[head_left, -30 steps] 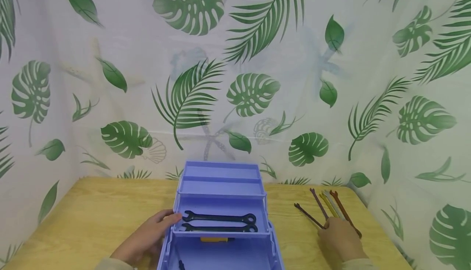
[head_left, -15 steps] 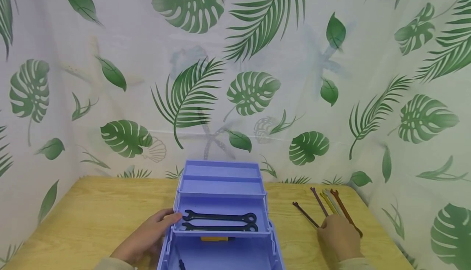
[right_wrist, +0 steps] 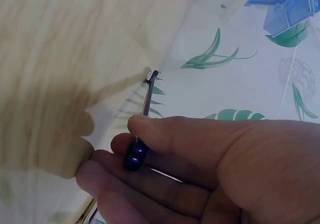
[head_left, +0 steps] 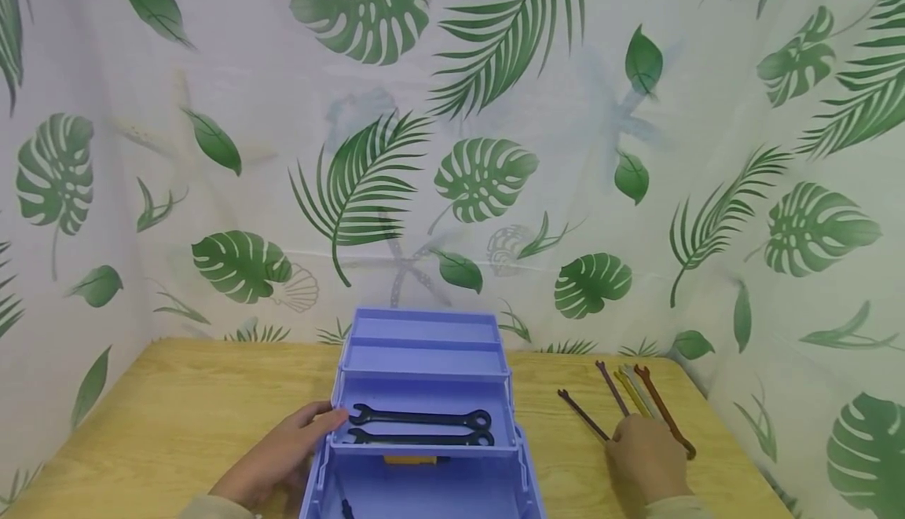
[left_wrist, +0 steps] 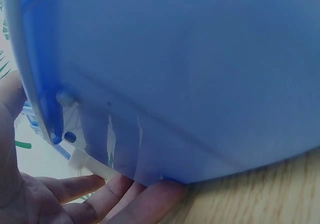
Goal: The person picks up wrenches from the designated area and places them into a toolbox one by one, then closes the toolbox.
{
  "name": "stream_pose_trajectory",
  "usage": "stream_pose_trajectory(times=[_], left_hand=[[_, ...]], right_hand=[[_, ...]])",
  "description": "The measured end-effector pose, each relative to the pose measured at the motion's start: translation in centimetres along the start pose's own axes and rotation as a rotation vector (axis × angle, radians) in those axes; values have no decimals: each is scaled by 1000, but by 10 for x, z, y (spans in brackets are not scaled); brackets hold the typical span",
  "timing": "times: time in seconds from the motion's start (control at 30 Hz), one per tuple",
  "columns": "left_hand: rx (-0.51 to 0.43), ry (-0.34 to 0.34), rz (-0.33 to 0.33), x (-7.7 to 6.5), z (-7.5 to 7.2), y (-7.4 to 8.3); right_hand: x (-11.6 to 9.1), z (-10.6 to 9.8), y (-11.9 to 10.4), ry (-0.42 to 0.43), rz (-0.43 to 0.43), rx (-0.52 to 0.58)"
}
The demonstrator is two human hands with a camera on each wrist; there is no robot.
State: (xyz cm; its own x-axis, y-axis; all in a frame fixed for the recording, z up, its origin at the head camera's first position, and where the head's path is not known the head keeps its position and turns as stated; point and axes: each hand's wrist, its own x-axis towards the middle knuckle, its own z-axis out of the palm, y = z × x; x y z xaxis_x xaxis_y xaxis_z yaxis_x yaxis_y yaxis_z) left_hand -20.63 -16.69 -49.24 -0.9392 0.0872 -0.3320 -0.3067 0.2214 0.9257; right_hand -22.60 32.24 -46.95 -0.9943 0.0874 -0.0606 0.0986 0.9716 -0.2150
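A lilac-blue toolbox (head_left: pixel 424 494) stands opened out on the table. Its middle tray (head_left: pixel 452 393) holds two black combination wrenches (head_left: pixel 420 417). My left hand (head_left: pixel 283 452) grips the box's left side, its thumb near the tray's edge; in the left wrist view its fingers (left_wrist: pixel 122 196) lie along the outer wall. To the right, my right hand (head_left: pixel 649 460) pinches a dark combination wrench (head_left: pixel 583 414) between thumb and fingers. In the right wrist view the wrench's dark purplish ring end (right_wrist: pixel 135 154) sits among the fingers, with the shaft pointing away.
Beside my right hand lie several more wrenches: purple (head_left: pixel 612 388), yellow (head_left: pixel 632 393), silver (head_left: pixel 645 395) and copper-brown (head_left: pixel 665 411). A yellow item (head_left: pixel 410 460) and a thin black-handled tool (head_left: pixel 346 503) lie in the box's lower compartment. Leaf-print curtain (head_left: pixel 495 181) hangs behind the table.
My right hand has moved slightly left with the dark wrench, drawing it a little away from the other wrenches. My left hand stays at the toolbox's side.
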Motion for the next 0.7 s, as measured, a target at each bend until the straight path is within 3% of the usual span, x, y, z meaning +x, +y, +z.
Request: stream_pose_trajectory(times=[0.37,0.7], left_hand=[[0,4,-11,3,0,-1],[-4,-43,5,1,-2,-1]], right_hand=[[-3,0,-2,18,-44,-30],[0,3,1,24,-42,-13]])
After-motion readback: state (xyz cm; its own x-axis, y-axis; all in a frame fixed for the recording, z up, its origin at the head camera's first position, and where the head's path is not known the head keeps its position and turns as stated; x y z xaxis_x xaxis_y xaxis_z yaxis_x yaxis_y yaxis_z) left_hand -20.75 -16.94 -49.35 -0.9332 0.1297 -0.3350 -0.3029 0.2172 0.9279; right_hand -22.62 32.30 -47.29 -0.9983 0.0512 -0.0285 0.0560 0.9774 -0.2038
